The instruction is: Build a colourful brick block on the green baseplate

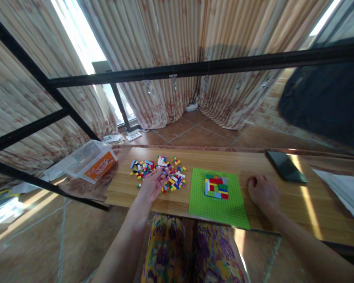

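Note:
My left hand (152,184) is over a spread pile of small toy building bricks (174,181) in many colours, left of centre on the wooden table. Its palm is turned partly upward, with the fingers loosely bent and apart among the bricks; I make out nothing held in them. To the right lies a green baseplate (200,204), bearing a low, roughly square build of bricks (216,187) in red, blue, white, yellow and green. Past the baseplate's right edge, my right hand (264,192) rests on the tabletop, its fingers curled into a loose fist.
A clear plastic box (90,159) with an orange label stands beyond the table's left end. On the right lie a dark phone (286,166) and white paper (343,192). A black metal bar (194,70) crosses above the far side, before curtains (165,39).

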`<move>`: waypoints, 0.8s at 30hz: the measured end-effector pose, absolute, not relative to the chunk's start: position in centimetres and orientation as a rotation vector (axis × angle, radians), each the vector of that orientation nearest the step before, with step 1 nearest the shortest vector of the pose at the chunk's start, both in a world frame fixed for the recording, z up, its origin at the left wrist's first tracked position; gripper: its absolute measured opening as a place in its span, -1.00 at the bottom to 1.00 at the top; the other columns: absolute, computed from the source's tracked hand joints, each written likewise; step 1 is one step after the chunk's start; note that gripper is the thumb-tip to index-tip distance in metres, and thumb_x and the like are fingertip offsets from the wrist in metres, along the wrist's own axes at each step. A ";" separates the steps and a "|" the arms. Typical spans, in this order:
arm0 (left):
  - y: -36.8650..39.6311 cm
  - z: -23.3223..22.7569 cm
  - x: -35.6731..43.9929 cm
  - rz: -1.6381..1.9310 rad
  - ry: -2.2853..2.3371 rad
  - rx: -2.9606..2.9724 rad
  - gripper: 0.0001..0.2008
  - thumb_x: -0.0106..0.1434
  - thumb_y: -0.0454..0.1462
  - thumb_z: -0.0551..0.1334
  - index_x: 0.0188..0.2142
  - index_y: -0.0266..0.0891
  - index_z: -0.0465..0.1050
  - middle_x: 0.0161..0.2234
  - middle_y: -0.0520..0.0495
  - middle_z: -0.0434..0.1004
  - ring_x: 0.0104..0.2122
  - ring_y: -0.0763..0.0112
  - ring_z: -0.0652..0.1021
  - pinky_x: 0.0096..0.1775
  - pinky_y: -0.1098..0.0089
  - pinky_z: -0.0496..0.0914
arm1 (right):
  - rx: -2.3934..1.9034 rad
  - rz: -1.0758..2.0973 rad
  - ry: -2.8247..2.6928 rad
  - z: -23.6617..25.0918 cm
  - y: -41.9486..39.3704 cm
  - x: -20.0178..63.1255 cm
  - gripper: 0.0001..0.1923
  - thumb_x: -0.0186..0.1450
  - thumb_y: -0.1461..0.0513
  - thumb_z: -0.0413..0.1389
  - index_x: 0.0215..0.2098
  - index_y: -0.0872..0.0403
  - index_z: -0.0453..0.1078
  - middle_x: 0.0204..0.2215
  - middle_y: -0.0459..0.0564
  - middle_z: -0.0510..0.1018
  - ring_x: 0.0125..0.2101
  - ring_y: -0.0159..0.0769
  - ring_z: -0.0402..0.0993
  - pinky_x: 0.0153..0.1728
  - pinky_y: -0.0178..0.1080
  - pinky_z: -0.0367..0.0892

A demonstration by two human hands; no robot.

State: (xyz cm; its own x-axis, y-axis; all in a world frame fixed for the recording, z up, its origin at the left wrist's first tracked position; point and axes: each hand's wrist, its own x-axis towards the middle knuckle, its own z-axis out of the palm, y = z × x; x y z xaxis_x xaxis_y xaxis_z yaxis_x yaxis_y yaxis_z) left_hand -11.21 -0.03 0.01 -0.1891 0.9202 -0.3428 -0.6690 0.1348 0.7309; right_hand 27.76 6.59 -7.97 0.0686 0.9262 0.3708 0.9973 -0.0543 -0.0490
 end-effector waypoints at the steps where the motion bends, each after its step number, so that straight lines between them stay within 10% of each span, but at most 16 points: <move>1: -0.1 0.0 -11.2 1.473 1.003 0.344 -0.97 0.20 -0.42 0.24 -0.37 -0.35 0.41 -0.43 -0.04 0.51 -0.60 0.69 0.39 -0.53 0.65 0.35 | -2.060 -0.346 -1.932 -7.9 6.6 27.7 -0.71 0.31 0.21 -0.09 -0.29 0.15 0.45 -0.36 0.13 0.47 -0.32 -0.18 0.34 -0.30 -0.21 0.15; 12: 1.0 0.4 -10.9 1.390 1.359 0.511 -0.86 0.10 -0.25 0.21 -0.45 -0.25 0.26 -0.65 0.18 0.20 -0.76 0.72 0.06 -0.70 0.62 -0.05 | -2.051 -0.292 -1.919 -7.9 6.6 27.7 -0.72 0.30 0.23 -0.08 -0.29 0.16 0.45 -0.34 0.14 0.47 -0.32 -0.18 0.32 -0.30 -0.20 0.13; 24: 3.4 -0.7 -12.2 1.341 1.601 0.566 -0.86 0.17 -0.22 0.20 -0.37 -0.27 0.38 -0.69 0.20 0.16 -0.76 0.68 0.15 -0.69 0.61 0.01 | -2.069 -0.288 -1.908 -7.9 6.7 27.8 -0.72 0.29 0.22 -0.08 -0.31 0.15 0.46 -0.37 0.11 0.46 -0.33 -0.20 0.32 -0.30 -0.21 0.12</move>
